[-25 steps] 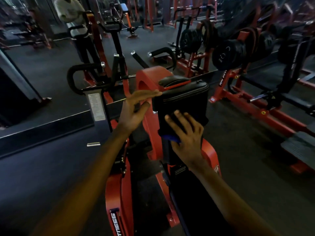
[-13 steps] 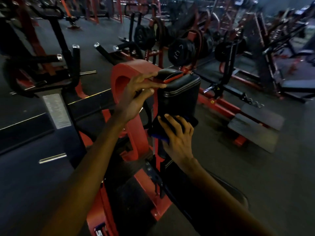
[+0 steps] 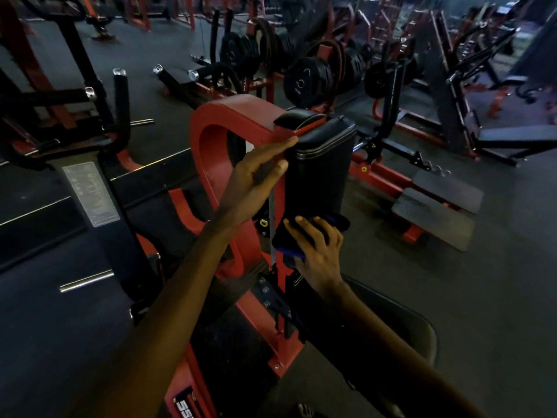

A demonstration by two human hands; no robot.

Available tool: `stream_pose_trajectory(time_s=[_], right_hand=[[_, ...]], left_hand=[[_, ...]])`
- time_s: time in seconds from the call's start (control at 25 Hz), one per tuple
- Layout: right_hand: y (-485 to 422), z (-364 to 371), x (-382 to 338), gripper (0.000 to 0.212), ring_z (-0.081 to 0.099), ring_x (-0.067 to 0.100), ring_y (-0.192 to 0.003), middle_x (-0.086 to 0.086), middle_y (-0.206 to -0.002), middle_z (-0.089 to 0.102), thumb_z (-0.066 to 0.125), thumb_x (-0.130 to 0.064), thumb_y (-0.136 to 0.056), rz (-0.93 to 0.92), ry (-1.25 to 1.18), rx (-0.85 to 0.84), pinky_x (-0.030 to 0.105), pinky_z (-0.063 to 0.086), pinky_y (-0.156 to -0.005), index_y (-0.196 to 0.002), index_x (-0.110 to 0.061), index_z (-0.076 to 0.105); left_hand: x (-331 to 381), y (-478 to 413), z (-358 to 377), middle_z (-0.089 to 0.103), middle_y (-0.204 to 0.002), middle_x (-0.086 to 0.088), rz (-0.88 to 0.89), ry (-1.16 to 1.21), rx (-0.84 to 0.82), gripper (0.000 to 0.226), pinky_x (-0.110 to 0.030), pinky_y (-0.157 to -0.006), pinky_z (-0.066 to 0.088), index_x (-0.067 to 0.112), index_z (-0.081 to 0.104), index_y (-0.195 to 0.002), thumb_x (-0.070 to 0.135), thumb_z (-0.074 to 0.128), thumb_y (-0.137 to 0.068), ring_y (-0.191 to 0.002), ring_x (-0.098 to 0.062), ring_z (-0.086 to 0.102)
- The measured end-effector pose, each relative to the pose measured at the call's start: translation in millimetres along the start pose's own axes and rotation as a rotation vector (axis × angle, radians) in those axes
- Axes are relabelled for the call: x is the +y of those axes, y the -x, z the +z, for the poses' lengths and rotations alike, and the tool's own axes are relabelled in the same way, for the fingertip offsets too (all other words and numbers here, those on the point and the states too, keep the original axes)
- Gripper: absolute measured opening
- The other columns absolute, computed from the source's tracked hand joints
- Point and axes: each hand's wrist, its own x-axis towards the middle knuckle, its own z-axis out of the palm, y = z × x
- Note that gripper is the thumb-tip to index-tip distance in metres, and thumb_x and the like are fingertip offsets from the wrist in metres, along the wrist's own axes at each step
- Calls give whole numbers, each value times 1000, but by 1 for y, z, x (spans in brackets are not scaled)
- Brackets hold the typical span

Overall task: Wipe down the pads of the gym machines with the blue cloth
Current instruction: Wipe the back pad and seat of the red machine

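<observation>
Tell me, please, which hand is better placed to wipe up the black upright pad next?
Right, probably. The right hand presses the blue cloth on the pad at its lower end. The left hand holds no cloth; its open fingers rest by the upper edge.

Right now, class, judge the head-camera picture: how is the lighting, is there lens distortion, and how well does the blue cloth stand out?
Head view: dim, dark machines losing detail; glints on chrome handle ends; wide-angle lens stretches the forearms at the bottom edge; the blue cloth under the right hand shows only thin blue edges against the black pad.
</observation>
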Motion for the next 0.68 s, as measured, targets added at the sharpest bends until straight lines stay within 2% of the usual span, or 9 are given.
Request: stream_pose_trajectory(time_s=[0.08, 0.16, 0.24, 0.32, 0.4, 0.48, 0.56, 0.68], right_hand=[[-14, -2, -1, 49, 41, 29, -124, -9, -143, 43, 59, -25, -89, 59, -11, -33, 41, 32, -100, -137, -29, 53], [-33, -3, -6, 43, 42, 30, -123, -7, -142, 43, 55, -25, -94, 96, -7, 7, 40, 33, -100, -137, -27, 53], [-26, -3, -3, 39, 41, 28, -121, -8, -141, 44, 52, -27, -97, 49, 29, 0, 43, 36, -96, -136, -28, 54], [6, 2, 4, 56, 40, 29, -118, -8, -140, 43, 66, -22, -83, -59, 79, -120, 45, 35, -93, -137, -28, 53], [39, 8, 7, 75, 41, 30, -117, -8, -140, 42, 78, -17, -67, -138, 114, -265, 45, 32, -94, -137, -27, 55], [53, 9, 6, 82, 41, 30, -117, -9, -139, 42, 82, -13, -60, -120, 129, -327, 44, 31, -96, -137, -27, 56], [51, 8, 8, 86, 39, 30, -118, -9, -139, 41, 82, -13, -59, -105, 104, -366, 44, 30, -97, -139, -28, 51], [50, 0, 19, 79, 40, 30, -118, -7, -139, 42, 77, -15, -64, -187, 58, -431, 44, 31, -97, -138, -27, 55]], left_hand=[[-4, 3, 6, 50, -150, 1, 17, -26, -2, 47, -32, -118, 35, 13, 49, -147, 17, 61, -101, -142, -12, 43], [-7, 4, 9, 46, -153, 0, 49, -89, -11, 57, -39, -117, 38, 13, 45, -150, 19, 66, -97, -142, -15, 43], [-14, 1, 8, 47, -153, -2, 53, -166, -42, 68, -40, -114, 42, 14, 40, -153, 23, 71, -93, -139, -17, 47], [-21, 1, 9, 50, -150, -5, 17, -210, -44, 76, -34, -111, 44, 16, 34, -156, 31, 72, -92, -135, -17, 51], [-28, 8, 16, 56, -144, -6, -27, -230, -17, 77, -33, -107, 47, 17, 34, -156, 36, 71, -92, -129, -19, 56], [-37, 17, 25, 62, -137, -5, -61, -208, -4, 74, -34, -104, 49, 15, 38, -154, 37, 71, -92, -125, -19, 59], [-41, 22, 29, 65, -134, -3, -79, -171, -4, 72, -32, -102, 51, 15, 40, -153, 37, 70, -93, -121, -14, 62], [-39, 22, 30, 68, -124, 4, -107, -117, 7, 69, -17, -93, 51, 16, 42, -152, 34, 71, -93, -108, -3, 65]])
